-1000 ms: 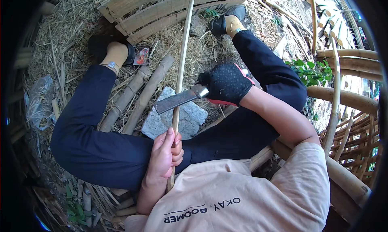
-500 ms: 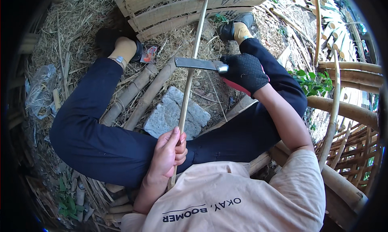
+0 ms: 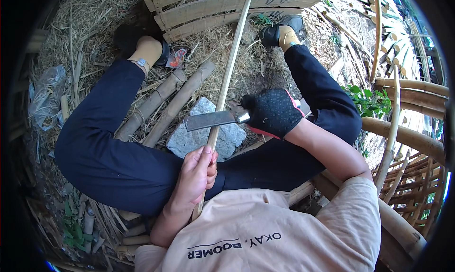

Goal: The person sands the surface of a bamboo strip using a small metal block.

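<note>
A long, pale bamboo strip (image 3: 231, 58) slants from my lap up past the wooden slats at the far side. My bare left hand (image 3: 196, 173) is wrapped round its near part, thumb lying along the top. In a black glove with red edging, my right hand (image 3: 272, 113) is closed on the handle of a knife (image 3: 211, 121), whose handle is mostly hidden in the fist. The broad, blunt-ended blade crosses the strip a short way beyond my left hand. Below the blade, a rough grey stone block (image 3: 182, 141) sits on the ground between my legs.
Two bamboo poles (image 3: 177, 104) lie left of the stone. A slatted wooden crate (image 3: 227, 16) stands at the far side, over straw-covered ground. Bamboo rails (image 3: 403, 132) and a woven basket (image 3: 410, 182) are on the right, with cut bamboo (image 3: 395, 47) stacked beyond. A clear plastic bag (image 3: 47, 99) lies left.
My right hand has drawn the knife toward me along the strip, from beyond the stone to above it. The left hand keeps its hold in nearly the same place.
</note>
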